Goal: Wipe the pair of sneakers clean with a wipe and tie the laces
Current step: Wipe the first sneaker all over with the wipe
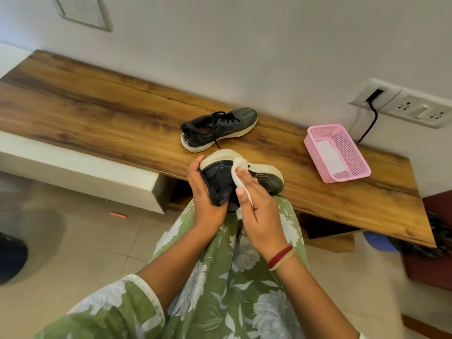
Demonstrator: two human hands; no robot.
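I see tiled floor (80,231) at left, white wall (244,45) behind. Wood-grain tabletop (97,111) runs along the wall. Second sneaker (220,129) lies mid-tabletop, laces loose. Left hand (208,192) grip closed around the held sneaker (244,177) at the near edge; right hand (259,211) presses a white wipe (238,172) against it. Pink basket (352,165) near the right end, below a wall socket (415,108).

Both hands (232,199) hide the held sneaker's (266,178) laces and opening
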